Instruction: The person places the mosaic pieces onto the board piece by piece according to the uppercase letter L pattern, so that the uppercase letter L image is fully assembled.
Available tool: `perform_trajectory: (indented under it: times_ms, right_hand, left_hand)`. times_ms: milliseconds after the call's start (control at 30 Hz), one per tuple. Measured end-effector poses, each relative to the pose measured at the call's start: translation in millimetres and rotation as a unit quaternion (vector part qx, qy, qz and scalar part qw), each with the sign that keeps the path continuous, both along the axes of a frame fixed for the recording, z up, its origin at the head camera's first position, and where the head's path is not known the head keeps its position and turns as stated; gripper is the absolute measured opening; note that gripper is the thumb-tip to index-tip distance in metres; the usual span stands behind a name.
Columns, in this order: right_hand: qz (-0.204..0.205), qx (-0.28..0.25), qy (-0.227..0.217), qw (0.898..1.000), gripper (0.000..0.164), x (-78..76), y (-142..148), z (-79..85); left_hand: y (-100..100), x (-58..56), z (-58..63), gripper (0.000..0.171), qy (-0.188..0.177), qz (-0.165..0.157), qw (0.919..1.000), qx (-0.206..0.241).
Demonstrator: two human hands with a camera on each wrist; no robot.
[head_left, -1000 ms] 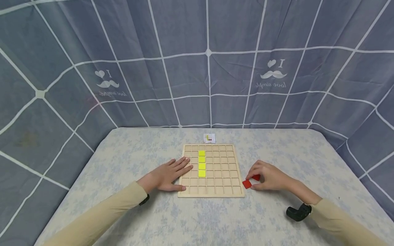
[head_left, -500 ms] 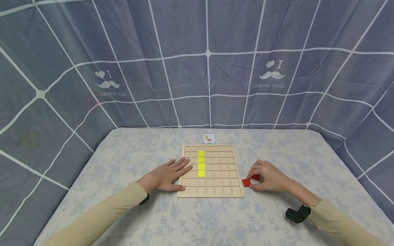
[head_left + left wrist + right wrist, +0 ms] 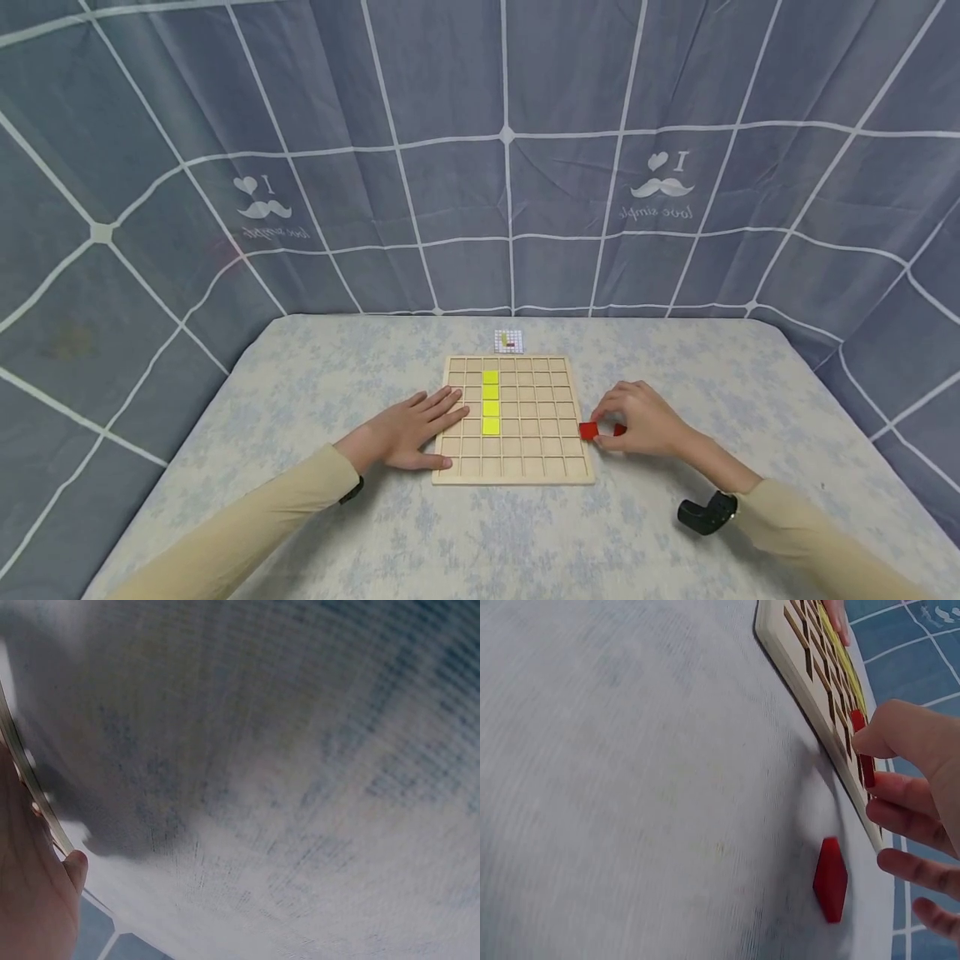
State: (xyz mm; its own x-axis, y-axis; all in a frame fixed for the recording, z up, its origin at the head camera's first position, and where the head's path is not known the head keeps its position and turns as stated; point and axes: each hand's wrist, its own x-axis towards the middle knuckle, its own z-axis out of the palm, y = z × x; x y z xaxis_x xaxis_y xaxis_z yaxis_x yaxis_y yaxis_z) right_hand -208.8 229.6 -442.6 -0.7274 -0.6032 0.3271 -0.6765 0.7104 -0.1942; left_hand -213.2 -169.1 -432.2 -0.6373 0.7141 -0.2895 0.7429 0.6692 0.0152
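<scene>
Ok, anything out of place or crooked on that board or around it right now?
Nothing stands out. The wooden grid board lies flat and square on the table, the four yellow tiles sit in one straight column, the left hand rests on the board's left edge, and the right hand pinches one red tile; a second red tile lies loose beside the board.

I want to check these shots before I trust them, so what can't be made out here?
- Small pattern card, head view: too small to read.
- Second red tile, head view: mostly hidden behind the right hand.
- Left hand, left wrist view: cut off by the frame edge; the tablecloth is blurred.
</scene>
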Motion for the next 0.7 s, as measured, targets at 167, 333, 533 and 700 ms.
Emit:
perform_trajectory:
  times_ms: [167,333,533,700]
  right_hand:
    - [-0.018,-0.018,-0.003,1.0,0.016,-1.1,-13.4,-1.1]
    - [-0.023,-0.036,-0.004,0.999,0.016,-4.4,-31.7,1.1]
    - [-0.016,-0.052,-0.008,0.998,0.017,-8.9,-54.8,4.8]
    - [-0.009,-0.052,-0.016,0.998,0.018,-11.1,-70.7,4.9]
  left_hand:
    - [0.3,2.8,-0.1,0.081,-0.002,-0.003,1.0,0.005]
    - [-0.2,3.0,-0.2,0.081,0.0,-0.002,1.0,0.002]
    - [0.0,1.7,0.6,0.081,0.0,-0.001,1.0,0.002]
    - [0.2,1.4,0.2,0.081,0.001,-0.001,1.0,0.001]
